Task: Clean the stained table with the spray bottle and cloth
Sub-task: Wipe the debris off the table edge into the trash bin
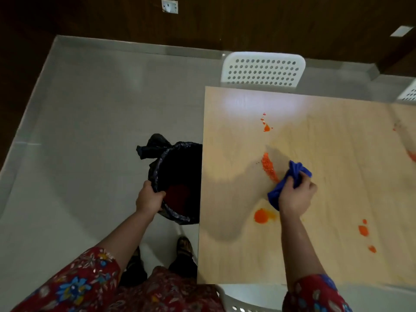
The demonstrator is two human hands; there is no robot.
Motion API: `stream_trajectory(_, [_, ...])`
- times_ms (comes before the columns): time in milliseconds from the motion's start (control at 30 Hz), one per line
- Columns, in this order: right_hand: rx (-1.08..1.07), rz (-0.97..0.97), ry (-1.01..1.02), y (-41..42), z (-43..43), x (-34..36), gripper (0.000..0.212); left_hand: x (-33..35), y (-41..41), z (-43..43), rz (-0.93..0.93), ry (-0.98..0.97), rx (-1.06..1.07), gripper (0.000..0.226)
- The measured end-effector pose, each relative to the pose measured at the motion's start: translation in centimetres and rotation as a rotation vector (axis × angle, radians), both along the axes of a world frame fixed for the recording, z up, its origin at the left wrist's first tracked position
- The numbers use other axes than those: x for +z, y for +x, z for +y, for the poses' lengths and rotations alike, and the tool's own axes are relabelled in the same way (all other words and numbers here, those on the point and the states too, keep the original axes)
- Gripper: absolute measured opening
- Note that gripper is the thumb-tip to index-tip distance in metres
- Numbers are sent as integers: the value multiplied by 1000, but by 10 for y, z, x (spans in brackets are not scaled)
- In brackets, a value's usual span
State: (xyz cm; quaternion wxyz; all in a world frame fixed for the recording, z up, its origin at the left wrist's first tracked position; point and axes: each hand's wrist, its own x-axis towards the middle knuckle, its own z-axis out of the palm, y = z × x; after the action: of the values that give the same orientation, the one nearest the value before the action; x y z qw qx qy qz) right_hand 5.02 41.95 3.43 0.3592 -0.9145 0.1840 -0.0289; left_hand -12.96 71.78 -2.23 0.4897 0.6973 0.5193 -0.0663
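A light wooden table (236, 255) carries several orange stains. One long granular streak (269, 166) lies just left of a bunched blue cloth (290, 183). My right hand (296, 197) grips that cloth and presses it on the tabletop. A round orange blot (261, 216) sits below the cloth, and small drops (266, 127) lie farther back. My left hand (148, 198) holds the rim of a bin lined with a black bag (177, 181), hanging beside the table's left edge. No spray bottle is in view.
A white perforated chair (263, 69) stands at the table's far side, another chair (409, 95) at the right edge, and a third (247, 298) at the near edge. More orange spots (363, 230) mark the right part of the table. Grey tiled floor (90, 131) lies left.
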Motion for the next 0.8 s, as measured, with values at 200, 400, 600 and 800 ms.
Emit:
stream_trajectory(200, [-79,64,-119,5,-24,-24,40,7,10,-10,-17,49,3,26])
stream_trajectory(400, [31,11,-75,10,36,-30,37,7,10,-9,4,92,-18,25])
stream_trajectory(600, [110,-141,14,29,40,-22,40,8,8,-6,-8,69,7,25])
stream_trajectory(800, [545,68,-273,95,19,-23,42,9,6,-12,-40,6,39,26])
